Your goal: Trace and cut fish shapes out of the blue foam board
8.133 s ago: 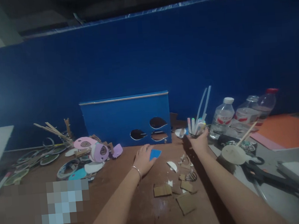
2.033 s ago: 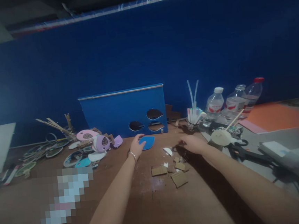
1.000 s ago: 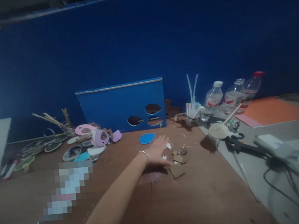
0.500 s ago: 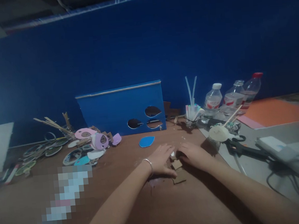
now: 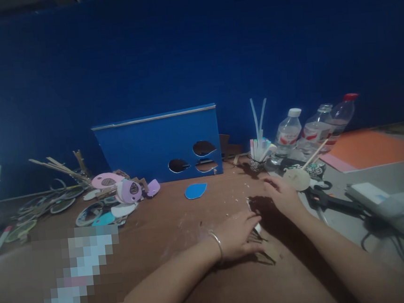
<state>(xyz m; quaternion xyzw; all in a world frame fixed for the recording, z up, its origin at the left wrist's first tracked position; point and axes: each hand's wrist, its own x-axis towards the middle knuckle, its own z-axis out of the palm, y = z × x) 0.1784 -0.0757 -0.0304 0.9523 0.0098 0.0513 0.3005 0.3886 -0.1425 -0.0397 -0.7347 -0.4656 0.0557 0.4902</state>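
My left hand [image 5: 238, 237], with a bracelet at its wrist, lies low over the brown table [image 5: 180, 229]. Its fingers are apart around several small cardboard scraps [image 5: 265, 254], partly covered by the hand. A small white piece [image 5: 258, 228] shows by the fingertips. My right hand [image 5: 284, 197] is held farther forward and to the right, fingers loosely apart, nothing visible in them. It is nearest a round pale disc with a stick [image 5: 297, 180]. Beyond the hands lies a blue teardrop-shaped cutout [image 5: 196, 191], and a blue board [image 5: 145, 149] with teardrop holes stands behind it.
At left are pink and purple fish-shaped cutouts [image 5: 131, 191], rings [image 5: 63, 206] and sticks [image 5: 60, 167]. A cup of markers [image 5: 258, 158], plastic bottles [image 5: 287, 132], orange paper [image 5: 371, 148] and a dark-handled tool [image 5: 334, 203] are at right. White crumbs dot the table.
My left hand has moved right and nearer to me, with the scraps shifted the same way. My right hand has moved away from them, forward and right. The view has shifted slightly.
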